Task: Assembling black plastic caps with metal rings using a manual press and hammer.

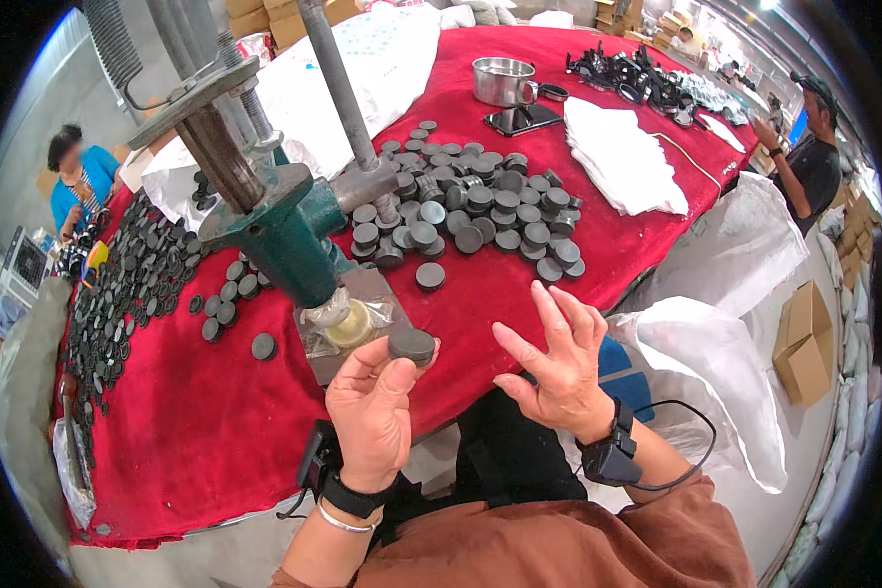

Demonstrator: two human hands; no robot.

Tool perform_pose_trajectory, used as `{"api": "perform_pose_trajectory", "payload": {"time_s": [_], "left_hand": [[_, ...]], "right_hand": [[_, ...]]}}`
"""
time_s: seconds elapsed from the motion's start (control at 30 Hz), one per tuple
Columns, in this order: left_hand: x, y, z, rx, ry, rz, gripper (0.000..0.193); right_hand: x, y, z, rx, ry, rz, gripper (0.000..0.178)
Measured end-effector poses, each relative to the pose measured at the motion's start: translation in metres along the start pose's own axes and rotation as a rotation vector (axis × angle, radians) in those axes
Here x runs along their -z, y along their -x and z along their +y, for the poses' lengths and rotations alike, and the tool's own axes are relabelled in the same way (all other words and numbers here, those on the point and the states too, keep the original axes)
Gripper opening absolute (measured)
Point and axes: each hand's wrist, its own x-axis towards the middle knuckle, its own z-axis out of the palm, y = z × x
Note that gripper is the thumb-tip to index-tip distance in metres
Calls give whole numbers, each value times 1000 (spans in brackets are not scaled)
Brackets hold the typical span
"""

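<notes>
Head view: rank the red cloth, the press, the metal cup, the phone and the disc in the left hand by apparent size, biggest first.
1. Red cloth
2. Press
3. Metal cup
4. Phone and disc in the left hand: too alike to rank; the disc is nearer the camera.

Both hands are bare. Below the left hand (370, 416) sits a black strap (361, 498) with a black box (318, 455) at its outer side; nearer the elbow is a thin silver bangle (347, 522). Below the right hand (564, 377), another black strap (623, 423) carries a chunky black box (608, 465), and a thin black cable (715, 437) loops outward there. The top (549, 551) is rust-brown, its right sleeve (688, 514) ending on the forearm.
</notes>
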Motion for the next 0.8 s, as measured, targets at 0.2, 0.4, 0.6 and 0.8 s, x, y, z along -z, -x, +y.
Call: {"api": "perform_pose_trajectory", "payload": {"time_s": [0.2,0.4,0.6,0.8], "left_hand": [[8,1,-1,36,-101,18,23],[9,-2,31,346,-249,51,15],[99,-22,102,-244,-1782,321,37],[127,-51,93,-238,-1999,116,37]], "right_hand": [[5,-46,-28,43,-624,-46,58],[-10,-92,-23,133,-1049,-355,28],[-84,-145,25,-217,-501,-319,27],[-109,-168,50,37,-109,82,33]]}}
